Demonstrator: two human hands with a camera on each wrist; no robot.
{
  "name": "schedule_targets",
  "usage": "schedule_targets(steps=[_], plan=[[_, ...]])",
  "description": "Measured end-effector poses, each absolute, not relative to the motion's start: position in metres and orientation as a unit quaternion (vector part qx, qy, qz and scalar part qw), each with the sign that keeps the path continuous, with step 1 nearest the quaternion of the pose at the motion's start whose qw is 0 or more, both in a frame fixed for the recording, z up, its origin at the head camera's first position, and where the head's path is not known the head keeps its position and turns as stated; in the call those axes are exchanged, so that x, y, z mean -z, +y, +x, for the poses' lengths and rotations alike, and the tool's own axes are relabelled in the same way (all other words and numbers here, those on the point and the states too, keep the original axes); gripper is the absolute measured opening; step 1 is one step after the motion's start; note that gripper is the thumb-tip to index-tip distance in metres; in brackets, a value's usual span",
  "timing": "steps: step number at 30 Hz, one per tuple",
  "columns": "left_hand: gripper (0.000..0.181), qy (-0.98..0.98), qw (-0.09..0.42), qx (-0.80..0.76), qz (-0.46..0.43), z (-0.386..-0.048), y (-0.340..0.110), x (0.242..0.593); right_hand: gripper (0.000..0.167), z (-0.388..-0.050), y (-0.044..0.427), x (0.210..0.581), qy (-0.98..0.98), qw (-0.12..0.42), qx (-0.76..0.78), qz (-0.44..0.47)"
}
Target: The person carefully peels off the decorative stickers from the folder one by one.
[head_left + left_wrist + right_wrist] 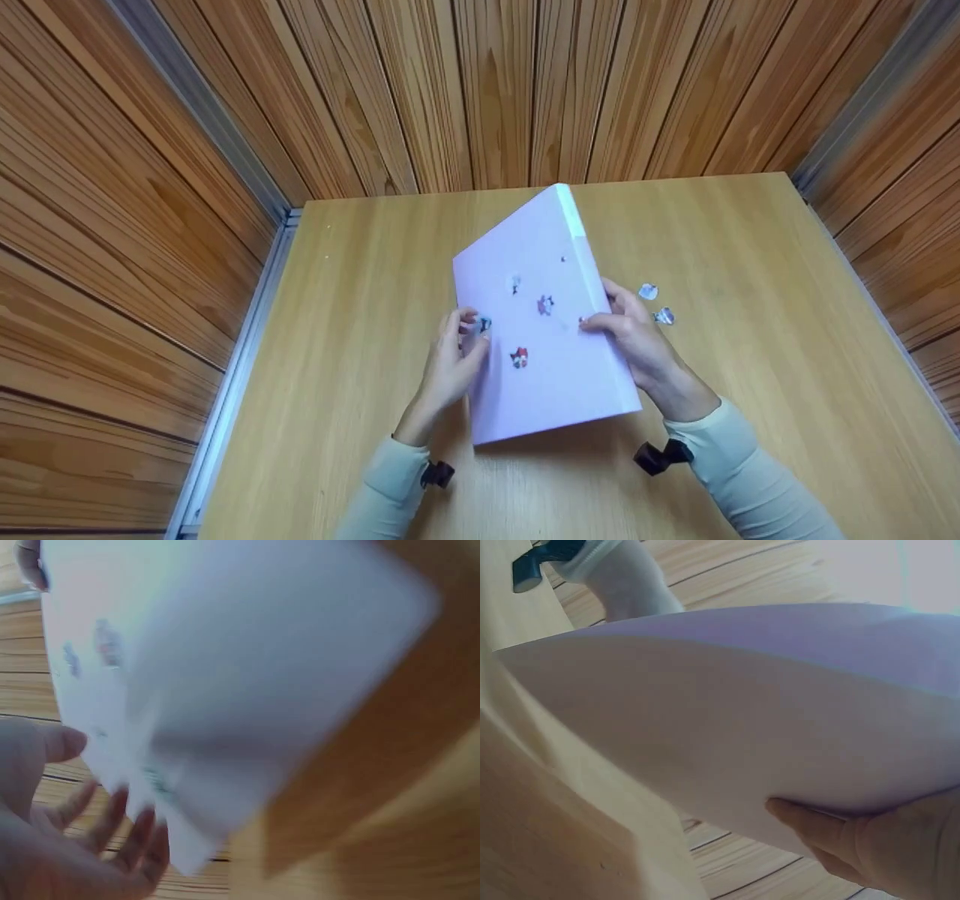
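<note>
A pale purple folder (pixel 555 375) stands tilted above the table, with several small stickers on its face, among them a red one (pixel 519 357) and a pinkish one (pixel 545 304). My right hand (pixel 656 352) grips its right side, thumb on the front and fingers behind; the right wrist view shows fingers against the folder's (pixel 705 727) underside. At the left edge, my left hand (pixel 450 367) has thumb and fingertips around a bluish sticker (pixel 484 323). In the left wrist view, the left hand (pixel 75 825) has its fingers apart and loosely bent beside the folder (pixel 247 652).
Two small shiny sticker pieces, one (pixel 649 291) above the other (pixel 664 316), lie on the wooden table (pixel 360 315) right of the folder. Tiny specks lie near the table's far left corner. Wood-panelled walls (pixel 495 90) with metal edging stand at the back and both sides.
</note>
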State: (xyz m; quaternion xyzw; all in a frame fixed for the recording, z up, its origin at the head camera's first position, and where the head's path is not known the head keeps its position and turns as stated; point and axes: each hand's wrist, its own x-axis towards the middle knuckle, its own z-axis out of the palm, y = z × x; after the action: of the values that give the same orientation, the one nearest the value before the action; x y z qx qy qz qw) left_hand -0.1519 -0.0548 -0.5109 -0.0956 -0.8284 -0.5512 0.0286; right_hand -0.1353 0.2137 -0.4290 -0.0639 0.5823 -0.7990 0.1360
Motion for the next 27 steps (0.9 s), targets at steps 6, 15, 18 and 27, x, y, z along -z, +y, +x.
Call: schedule_targets(steps=[6, 15, 18, 27], plan=[[0.065, -0.815, -0.040, 0.577, -0.028, -0.151, -0.055, 0.529, 0.058, -0.139, 0.226, 0.437, 0.563, 0.119, 0.817, -0.037], [0.072, -0.749, -0.119, 0.651, 0.017, -0.153, -0.053, 0.537, 0.056, -0.143, 0.236, 0.449, 0.565, 0.111, 0.818, -0.008], [0.074, -0.733, -0.112, 0.671, 0.023, -0.154, -0.056, 0.535, 0.057, -0.143, 0.239, 0.453, 0.572, 0.108, 0.813, -0.002], [0.077, -0.719, -0.089, 0.690, -0.014, -0.155, -0.065, 0.534, 0.061, -0.147, 0.246, 0.467, 0.596, 0.122, 0.794, 0.009]])
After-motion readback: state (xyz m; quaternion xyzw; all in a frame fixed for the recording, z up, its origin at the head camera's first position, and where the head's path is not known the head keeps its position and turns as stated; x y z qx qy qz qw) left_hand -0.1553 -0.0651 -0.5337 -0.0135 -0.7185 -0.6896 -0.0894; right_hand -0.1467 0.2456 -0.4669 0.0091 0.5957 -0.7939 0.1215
